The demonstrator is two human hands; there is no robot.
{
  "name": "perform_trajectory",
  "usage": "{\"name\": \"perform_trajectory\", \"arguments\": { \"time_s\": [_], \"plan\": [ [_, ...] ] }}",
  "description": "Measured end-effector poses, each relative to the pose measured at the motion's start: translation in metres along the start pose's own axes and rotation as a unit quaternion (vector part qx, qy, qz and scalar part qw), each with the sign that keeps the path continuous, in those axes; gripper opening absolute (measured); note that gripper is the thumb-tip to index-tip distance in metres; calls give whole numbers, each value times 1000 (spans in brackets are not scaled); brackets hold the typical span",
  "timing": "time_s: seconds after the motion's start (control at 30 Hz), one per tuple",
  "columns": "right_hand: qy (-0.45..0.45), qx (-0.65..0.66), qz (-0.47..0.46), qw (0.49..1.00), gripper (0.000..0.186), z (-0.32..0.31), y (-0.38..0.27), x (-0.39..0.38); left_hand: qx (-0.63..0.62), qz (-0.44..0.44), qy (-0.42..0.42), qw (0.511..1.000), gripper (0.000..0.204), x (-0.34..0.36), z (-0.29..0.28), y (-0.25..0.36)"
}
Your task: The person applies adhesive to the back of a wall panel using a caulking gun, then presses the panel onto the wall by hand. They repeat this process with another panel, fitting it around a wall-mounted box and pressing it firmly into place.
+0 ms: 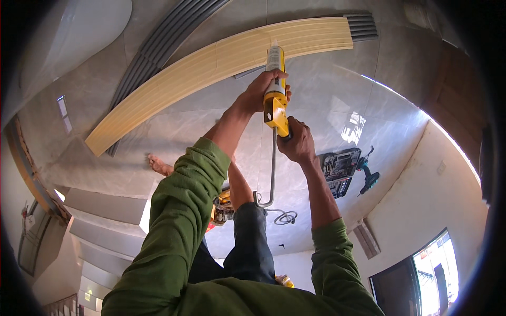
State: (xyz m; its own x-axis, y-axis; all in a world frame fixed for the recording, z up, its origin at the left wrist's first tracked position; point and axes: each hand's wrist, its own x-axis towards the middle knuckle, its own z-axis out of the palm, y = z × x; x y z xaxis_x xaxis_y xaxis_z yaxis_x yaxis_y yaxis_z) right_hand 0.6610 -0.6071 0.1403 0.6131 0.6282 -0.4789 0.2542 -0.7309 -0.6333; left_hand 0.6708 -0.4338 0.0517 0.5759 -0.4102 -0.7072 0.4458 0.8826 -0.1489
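Note:
A yellow caulking gun (275, 108) with a sealant tube (275, 60) loaded in it is held in both my hands. My left hand (262, 90) wraps round the tube and the front of the frame. Round the handle, at the near end, my right hand (297, 141) is closed; its trigger is hidden. The gun's bent metal rod (274, 168) sticks out back toward my body. The tube's nozzle points at a long, pale-yellow grooved panel (221, 58) lying on the floor. Whether the tip touches the panel I cannot tell.
Grey ribbed strips (153, 52) lie beyond and under the panel. On the tiled floor (211, 113) to the right are an open black tool case (340, 166) and a cordless drill (369, 176). A coiled cord (284, 217) lies near my leg. White steps (105, 205) rise at left.

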Motion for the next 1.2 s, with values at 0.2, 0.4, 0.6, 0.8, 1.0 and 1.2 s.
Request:
{"name": "perform_trajectory", "arguments": {
  "time_s": [0.2, 0.4, 0.6, 0.8, 1.0, 1.2],
  "plan": [
    [31, 34, -32, 998, 17, -9, 8, 30, 22, 41, 4, 999, 29, 21, 5, 21],
    [6, 20, -13, 1000, 24, -13, 19, 46, 13, 52, -33, 998, 35, 36, 2, 32],
    [8, 24, 11, 1000, 25, -16, 19, 51, 19, 36, -13, 999, 34, 45, 5, 38],
    [43, 31, 7, 999, 24, -18, 29, 50, 54, 35, -15, 998, 34, 53, 19, 37],
    [73, 38, -2, 997, 22, -25, 38, 51, 58, 11, -39, 998, 35, 64, 34, 38],
    [74, 41, 32, 996, 22, -33, 39, 27, 60, -26, 9, 998, 38, 62, 49, 15]
  ]
}}
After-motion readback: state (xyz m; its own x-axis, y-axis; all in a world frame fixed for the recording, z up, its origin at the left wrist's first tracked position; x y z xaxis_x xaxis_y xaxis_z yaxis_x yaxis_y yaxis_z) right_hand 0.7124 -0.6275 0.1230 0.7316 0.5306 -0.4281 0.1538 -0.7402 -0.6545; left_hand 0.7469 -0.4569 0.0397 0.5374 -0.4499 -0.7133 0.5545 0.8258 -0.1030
